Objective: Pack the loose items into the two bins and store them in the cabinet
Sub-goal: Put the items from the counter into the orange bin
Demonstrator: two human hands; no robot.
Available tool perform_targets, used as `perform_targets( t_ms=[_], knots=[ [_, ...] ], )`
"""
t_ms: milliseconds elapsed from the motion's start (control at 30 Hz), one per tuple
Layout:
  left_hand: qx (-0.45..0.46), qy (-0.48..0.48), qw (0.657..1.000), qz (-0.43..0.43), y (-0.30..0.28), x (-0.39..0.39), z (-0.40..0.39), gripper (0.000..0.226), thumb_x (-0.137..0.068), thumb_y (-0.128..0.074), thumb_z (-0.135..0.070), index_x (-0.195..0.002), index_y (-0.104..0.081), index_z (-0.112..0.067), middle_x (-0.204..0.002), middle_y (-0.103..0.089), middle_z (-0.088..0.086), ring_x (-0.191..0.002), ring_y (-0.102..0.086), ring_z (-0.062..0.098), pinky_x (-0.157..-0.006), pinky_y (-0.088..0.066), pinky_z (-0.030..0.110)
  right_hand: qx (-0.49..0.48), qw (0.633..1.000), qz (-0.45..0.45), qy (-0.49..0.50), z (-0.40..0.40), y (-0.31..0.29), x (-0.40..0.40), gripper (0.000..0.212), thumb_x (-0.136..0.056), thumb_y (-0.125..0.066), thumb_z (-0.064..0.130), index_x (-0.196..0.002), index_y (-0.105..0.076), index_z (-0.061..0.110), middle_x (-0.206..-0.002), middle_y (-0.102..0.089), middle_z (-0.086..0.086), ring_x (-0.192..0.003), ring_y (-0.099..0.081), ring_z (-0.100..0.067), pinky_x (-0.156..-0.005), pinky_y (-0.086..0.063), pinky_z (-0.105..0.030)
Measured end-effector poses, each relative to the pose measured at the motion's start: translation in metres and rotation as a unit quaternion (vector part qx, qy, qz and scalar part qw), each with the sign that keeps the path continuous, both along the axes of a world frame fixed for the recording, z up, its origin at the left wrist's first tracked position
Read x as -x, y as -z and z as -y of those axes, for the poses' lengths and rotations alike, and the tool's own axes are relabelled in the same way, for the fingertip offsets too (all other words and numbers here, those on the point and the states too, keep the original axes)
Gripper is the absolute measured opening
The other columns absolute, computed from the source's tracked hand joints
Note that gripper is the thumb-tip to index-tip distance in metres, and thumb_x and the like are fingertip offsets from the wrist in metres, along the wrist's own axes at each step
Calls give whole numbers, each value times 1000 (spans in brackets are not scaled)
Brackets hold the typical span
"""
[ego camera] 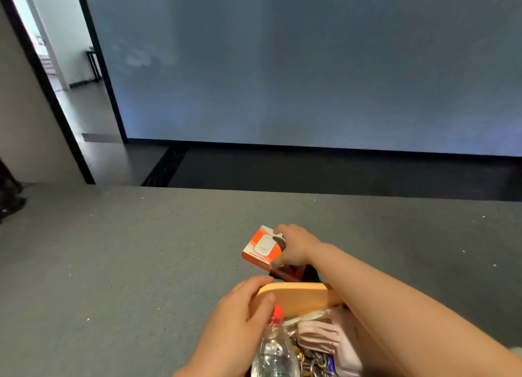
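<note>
Head cam: the right hand [295, 245] is clamped on a small orange-and-white box [261, 249], held just above the grey floor [113, 263], out past the far rim of the orange bin [299, 294]. So the bin sits back toward the person from that box. The left hand [240, 317] curls over the bin's near-left rim, bracing it. A clear bottle with a red cap [272, 345] is already inside. No cabinet in view.
</note>
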State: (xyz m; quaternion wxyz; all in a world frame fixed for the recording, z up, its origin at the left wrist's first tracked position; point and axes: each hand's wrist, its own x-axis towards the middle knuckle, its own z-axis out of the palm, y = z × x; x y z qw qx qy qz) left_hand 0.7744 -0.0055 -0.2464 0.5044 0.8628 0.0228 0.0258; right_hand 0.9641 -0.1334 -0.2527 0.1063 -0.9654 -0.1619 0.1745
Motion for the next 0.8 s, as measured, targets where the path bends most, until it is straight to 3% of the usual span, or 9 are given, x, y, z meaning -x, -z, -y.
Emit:
perform_targets(
  t_ms=[167, 333, 567, 700, 800],
  knots=[
    [-5, 4, 1000, -10, 3, -2, -1, 17, -91, -52, -43, -103, -53, -55, -101, -59, -28, -97, -54, -7, -86, -46, 23, 55, 998, -38, -1, -5, 17, -14, 102, -52, -87, 47, -137, -34, 27, -130, -48, -3, -117, -50, -26, -94, -48, -45],
    [-6, 10, 1000, -12, 3, -2, -2, 19, -92, -52, -45, -97, -50, -63, -103, -59, -28, -98, -55, -6, -88, -47, 26, 29, 999, 39, -4, 0, 11, -10, 103, -51, -86, 48, -138, -34, 29, -127, -48, -3, -117, -47, -26, -91, -48, -42],
    [-20, 0, 1000, 2, -1, 0, -4, 20, -92, -52, -39, -111, -57, -44, -105, -63, -19, -98, -58, 0, -89, -49, 35, -55, 987, 152, -2, 20, -48, 30, 100, -54, -80, 50, -139, -33, 31, -133, -45, 1, -121, -43, -22, -93, -46, -43],
    [-83, -8, 996, 37, -4, 13, -5, 34, -91, -56, -35, -125, -53, -33, -120, -58, -15, -108, -54, 5, -93, -42, 25, -130, 979, 153, 21, 58, -96, 80, 100, -53, -81, 48, -140, -36, 32, -130, -47, 3, -117, -48, -18, -92, -48, -42],
    [-87, -12, 994, 57, 1, 37, -2, 46, -89, -58, -36, -133, -46, -30, -131, -49, -16, -121, -46, 6, -101, -37, 28, -150, 980, 126, 20, 94, -111, 127, 99, -58, -83, 42, -143, -33, 33, -135, -44, 8, -121, -45, -13, -97, -45, -37]
  ],
)
